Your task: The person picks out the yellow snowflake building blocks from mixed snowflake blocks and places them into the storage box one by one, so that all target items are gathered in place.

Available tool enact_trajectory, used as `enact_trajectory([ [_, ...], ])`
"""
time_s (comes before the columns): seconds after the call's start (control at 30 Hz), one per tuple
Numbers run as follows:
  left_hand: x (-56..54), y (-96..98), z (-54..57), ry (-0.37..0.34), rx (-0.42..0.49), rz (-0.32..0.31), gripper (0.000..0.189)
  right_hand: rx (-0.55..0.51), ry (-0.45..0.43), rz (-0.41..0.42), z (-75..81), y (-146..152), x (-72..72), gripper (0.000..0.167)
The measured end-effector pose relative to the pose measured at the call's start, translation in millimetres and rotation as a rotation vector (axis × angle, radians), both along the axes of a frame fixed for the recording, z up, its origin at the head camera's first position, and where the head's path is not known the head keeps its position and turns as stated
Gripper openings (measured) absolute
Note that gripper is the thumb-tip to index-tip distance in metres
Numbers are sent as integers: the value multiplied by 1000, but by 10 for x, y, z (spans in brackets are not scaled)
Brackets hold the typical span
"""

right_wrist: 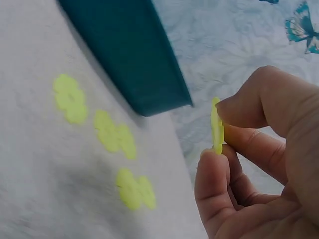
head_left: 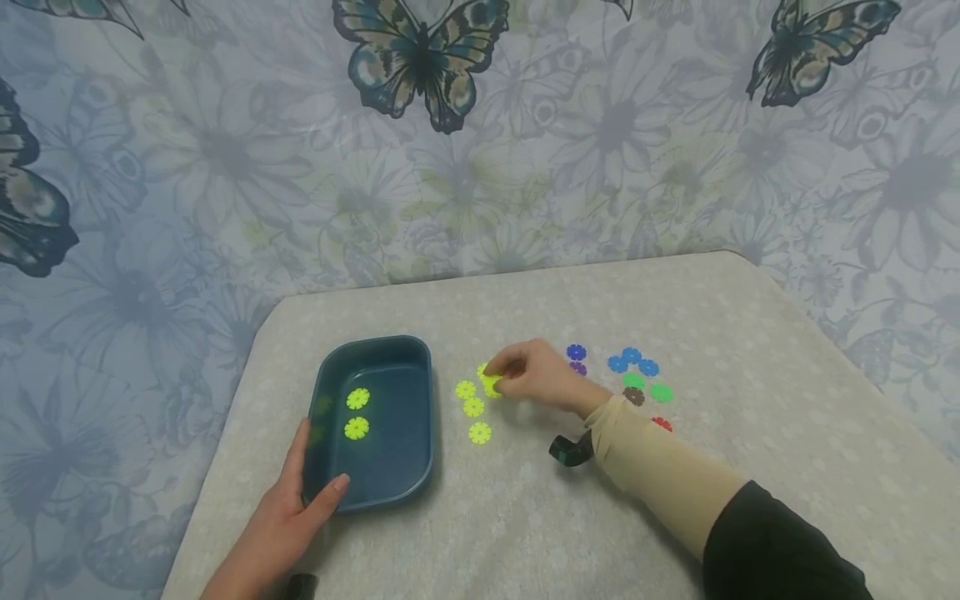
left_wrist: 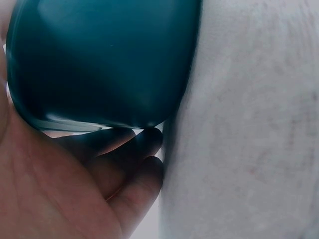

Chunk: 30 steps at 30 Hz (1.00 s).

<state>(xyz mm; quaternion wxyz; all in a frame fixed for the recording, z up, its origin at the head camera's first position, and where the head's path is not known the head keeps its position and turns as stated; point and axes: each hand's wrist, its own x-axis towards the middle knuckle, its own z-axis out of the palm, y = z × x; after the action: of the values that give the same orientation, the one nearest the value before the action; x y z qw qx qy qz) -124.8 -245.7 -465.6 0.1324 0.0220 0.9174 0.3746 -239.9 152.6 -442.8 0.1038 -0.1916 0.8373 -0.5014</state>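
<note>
My left hand (head_left: 281, 508) grips the near left corner of a deep teal tray (head_left: 390, 475), thumb over the near rim and fingers along the outer wall. In the left wrist view, the fingers (left_wrist: 134, 184) bend against the tray's outside. Two yellow flower-shaped discs (head_left: 357, 399) lie apart on the tray floor. Right of the tray, my right hand (head_left: 543, 375) pinches another yellow flower-shaped disc (right_wrist: 218, 127) on edge between thumb and fingertips. Several more yellow discs (head_left: 473, 407) lie on the cloth between the tray and this hand.
Beyond my right hand lie purple discs (head_left: 576, 352), blue discs (head_left: 632, 356), green discs (head_left: 662, 392), a brown disc (head_left: 633, 396) and a partly hidden red disc (head_left: 662, 423). A black curved piece (head_left: 570, 451) sits by my right wrist. Butterfly-patterned wall (head_left: 465, 200) backs the cloth-covered table (head_left: 510, 533).
</note>
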Motion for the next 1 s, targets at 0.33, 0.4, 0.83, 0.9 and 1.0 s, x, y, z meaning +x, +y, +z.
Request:
enact_trajectory([
  [0.33, 33, -18, 4, -12, -6, 6, 106, -52, 8, -132, 325, 356, -97, 22],
  [0.4, 33, -24, 12, -6, -8, 3, 106, -46, 14, -144, 397, 388, -113, 22],
  [0.83, 4, -42, 25, 12, 10, -5, 105, -103, 32, 27, 720, -324, -250, 23],
  [0.9, -7, -34, 24, 16, 9, -4, 105, -115, 43, 64, 771, -484, -278, 23],
  [1.0, -8, -29, 29, 22, 4, -4, 105, -109, 52, 104, 833, -727, -313, 24],
])
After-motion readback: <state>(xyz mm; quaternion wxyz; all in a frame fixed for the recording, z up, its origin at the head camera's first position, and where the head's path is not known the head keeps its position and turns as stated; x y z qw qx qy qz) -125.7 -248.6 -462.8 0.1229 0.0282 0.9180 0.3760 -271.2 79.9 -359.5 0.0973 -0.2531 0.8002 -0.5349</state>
